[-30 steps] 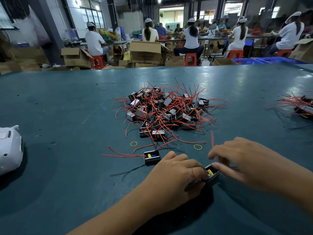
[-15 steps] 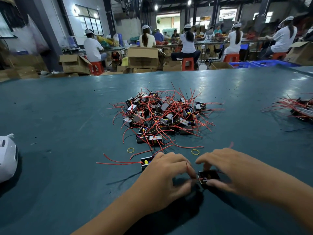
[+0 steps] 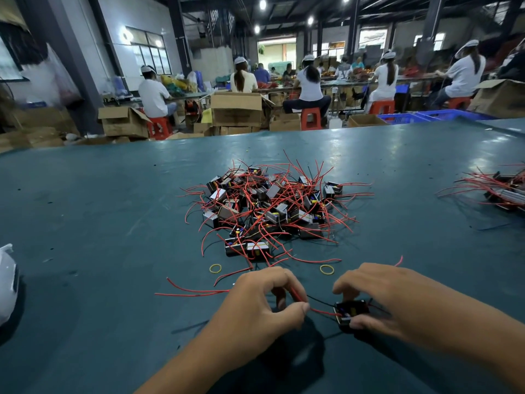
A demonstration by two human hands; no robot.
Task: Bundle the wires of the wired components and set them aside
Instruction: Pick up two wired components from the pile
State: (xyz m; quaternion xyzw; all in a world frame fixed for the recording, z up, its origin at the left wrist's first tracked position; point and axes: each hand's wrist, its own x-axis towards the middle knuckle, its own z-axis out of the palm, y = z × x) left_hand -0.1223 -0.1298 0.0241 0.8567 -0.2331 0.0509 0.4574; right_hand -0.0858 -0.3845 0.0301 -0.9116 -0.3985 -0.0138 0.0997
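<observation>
A small black component (image 3: 350, 311) with red and black wires sits just above the green table near the front edge. My right hand (image 3: 380, 300) grips it between thumb and fingers. My left hand (image 3: 264, 305) pinches its red wire (image 3: 318, 310), drawn out to the left. A heap of the same components with tangled red wires (image 3: 272, 206) lies in the table's middle. Another loose component's red wires (image 3: 193, 291) trail left from behind my left hand.
Two yellow rubber bands lie on the green table (image 3: 99, 223), one (image 3: 215, 268) left of my hands, one (image 3: 327, 269) between them. A second pile of wired components (image 3: 500, 189) sits at the right edge. A white object (image 3: 7, 282) lies at the left edge. Several workers sit beyond the table.
My hands have moved apart. The left hand has pulled the red wire out to the left while the right hand keeps hold of the component. The camera has tilted up slightly.
</observation>
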